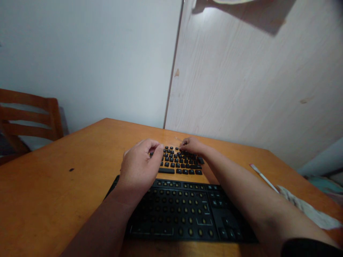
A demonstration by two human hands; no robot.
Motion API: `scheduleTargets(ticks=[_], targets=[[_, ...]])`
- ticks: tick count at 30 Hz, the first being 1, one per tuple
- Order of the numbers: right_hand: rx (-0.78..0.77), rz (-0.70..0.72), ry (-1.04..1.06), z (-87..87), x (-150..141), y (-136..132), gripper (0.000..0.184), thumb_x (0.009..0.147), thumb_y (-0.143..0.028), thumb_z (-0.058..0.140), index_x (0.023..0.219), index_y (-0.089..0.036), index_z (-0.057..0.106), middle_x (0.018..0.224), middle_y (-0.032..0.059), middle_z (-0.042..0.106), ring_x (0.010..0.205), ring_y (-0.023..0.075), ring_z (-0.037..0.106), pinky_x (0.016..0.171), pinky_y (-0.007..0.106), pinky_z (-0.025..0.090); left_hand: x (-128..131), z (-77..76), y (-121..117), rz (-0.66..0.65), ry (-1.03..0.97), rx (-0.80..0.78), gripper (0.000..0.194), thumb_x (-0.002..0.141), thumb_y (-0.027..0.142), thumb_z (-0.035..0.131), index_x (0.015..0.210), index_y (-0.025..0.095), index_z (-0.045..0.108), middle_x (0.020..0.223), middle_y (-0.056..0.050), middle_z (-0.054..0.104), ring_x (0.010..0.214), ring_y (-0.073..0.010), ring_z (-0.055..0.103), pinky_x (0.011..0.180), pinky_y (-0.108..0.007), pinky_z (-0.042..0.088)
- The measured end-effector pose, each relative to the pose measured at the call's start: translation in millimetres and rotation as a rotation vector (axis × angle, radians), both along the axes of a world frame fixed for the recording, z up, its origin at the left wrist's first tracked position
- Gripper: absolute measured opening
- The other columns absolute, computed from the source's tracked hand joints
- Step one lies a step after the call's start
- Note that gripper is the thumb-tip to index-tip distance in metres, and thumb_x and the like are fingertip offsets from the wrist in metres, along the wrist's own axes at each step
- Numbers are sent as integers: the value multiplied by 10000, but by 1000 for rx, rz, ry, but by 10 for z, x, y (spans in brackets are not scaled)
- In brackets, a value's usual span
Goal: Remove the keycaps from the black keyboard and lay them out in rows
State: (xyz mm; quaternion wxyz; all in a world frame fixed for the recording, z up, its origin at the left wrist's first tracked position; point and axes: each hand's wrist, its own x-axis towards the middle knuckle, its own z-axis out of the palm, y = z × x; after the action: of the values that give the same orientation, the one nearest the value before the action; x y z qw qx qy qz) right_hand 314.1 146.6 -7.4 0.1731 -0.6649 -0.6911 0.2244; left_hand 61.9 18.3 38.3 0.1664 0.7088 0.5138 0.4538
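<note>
A black keyboard (171, 207) lies on the table in front of me, its main section stripped of keycaps so that rows of round sockets show. Beyond it, loose black keycaps (171, 160) lie in rows on the wood, with the long space bar (166, 170) nearest the keyboard. My left hand (142, 162) hovers at the left side of these rows, thumb and forefinger closed together; whatever is between them is hidden. At the far right of the rows, my right hand (191, 145) has its fingertips pinched on what looks like a small dark keycap.
A white stick with a red end (264, 177) and a crumpled pale cloth (308, 208) lie on the right of the wooden table (66, 200). A small dark piece (71, 170) is on the left. A wooden chair (29, 114) stands at the far left; walls rise behind.
</note>
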Motion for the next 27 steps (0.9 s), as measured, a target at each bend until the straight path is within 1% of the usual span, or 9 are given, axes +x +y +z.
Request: scheduleTargets(ticks=[8,13,17,27], targets=[[34,13,-21,28,6,-22,48,761,-193,678,736,-152,678,611,14,642,566,122,564,527,212,391,-4,8,-4,1,6,2,300,911,464,488,916,236,682,918,-28,735,887,-224,665,731,-305,493],[55,59,-5,83,-20,-46,33,766,-185,668,763,-158,686,698,26,674,630,123,578,582,215,420,-2,14,-9,-1,6,8,300,913,460,482,922,235,681,922,-28,734,880,-218,662,738,-302,491],[19,104,13,99,-55,-79,31,753,-163,674,778,-168,691,714,23,680,640,125,577,588,213,431,1,15,-6,5,11,10,310,914,462,477,932,231,682,927,-35,732,889,-223,659,751,-307,492],[-51,181,35,65,-44,-112,37,764,-201,658,764,-176,685,682,-2,652,585,102,535,560,207,413,9,11,1,8,11,15,304,910,460,483,916,235,688,934,-33,735,895,-224,662,743,-310,495]])
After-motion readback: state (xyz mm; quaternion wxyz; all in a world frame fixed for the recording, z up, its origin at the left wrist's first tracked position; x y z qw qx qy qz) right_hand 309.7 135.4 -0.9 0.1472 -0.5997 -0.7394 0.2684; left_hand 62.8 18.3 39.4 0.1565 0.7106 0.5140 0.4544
